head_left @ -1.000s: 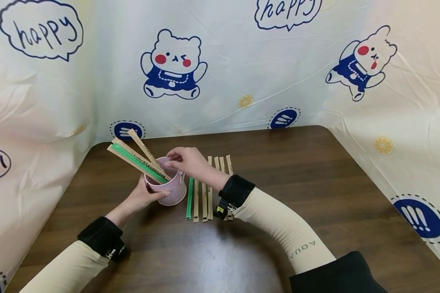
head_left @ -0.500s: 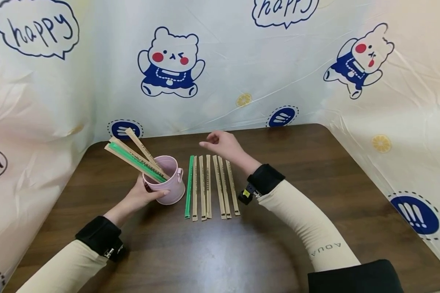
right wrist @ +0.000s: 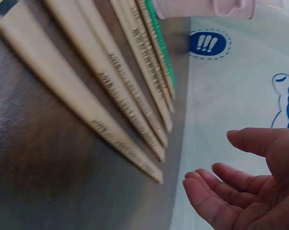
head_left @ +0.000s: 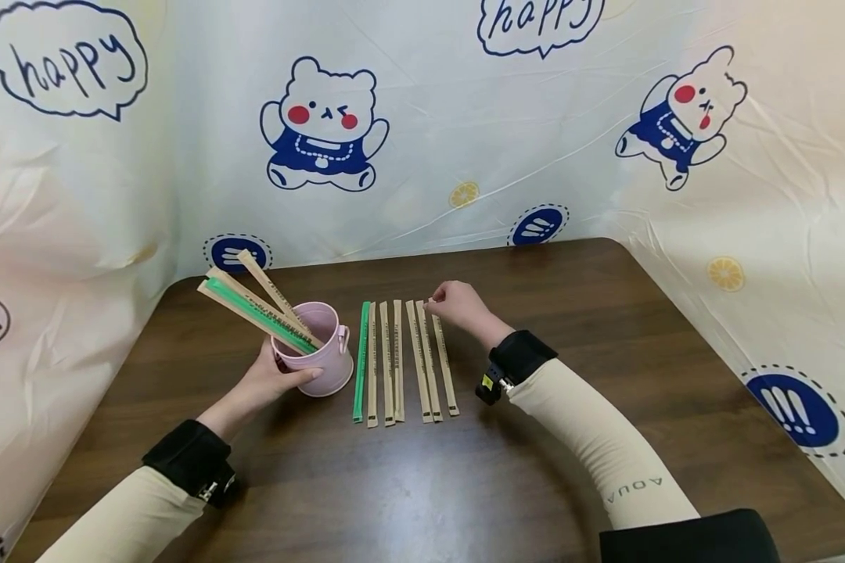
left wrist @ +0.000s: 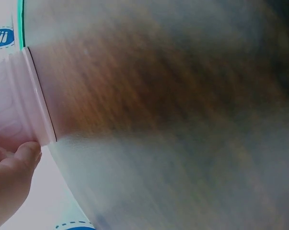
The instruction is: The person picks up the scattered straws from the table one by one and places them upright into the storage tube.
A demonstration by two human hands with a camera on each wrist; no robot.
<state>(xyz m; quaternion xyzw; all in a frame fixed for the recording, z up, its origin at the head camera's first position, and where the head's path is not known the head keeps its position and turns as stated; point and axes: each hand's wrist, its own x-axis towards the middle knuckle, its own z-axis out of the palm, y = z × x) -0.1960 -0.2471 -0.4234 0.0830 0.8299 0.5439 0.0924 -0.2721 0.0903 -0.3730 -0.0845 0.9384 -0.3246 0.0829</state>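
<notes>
My left hand (head_left: pixel 264 383) holds a small pink bucket (head_left: pixel 332 369) at the left of the table, tipped slightly. In the left wrist view the thumb (left wrist: pixel 25 154) presses on the bucket's wall (left wrist: pixel 12 108). Several slim paper-wrapped sticks (head_left: pixel 260 272), one of them green, lean out of its mouth. To its right lies a row of more such sticks, a green one (head_left: pixel 361 363) at the left end and brown printed ones (head_left: pixel 445 367) beyond. My right hand (head_left: pixel 465 306) hovers by the far end of the rightmost brown stick; the right wrist view shows its thumb and fingers (right wrist: pixel 206 201) apart, holding nothing.
A dark wooden table (head_left: pixel 422 500) with rounded corners carries everything. Behind and beside it hangs a pale curtain (head_left: pixel 422 141) printed with bears and lettering. Black bands with small cameras sit on both wrists.
My right hand has left the bucket's mouth, swung right past the row, then come down by the far end of the rightmost stick. The left hand keeps its hold on the bucket.
</notes>
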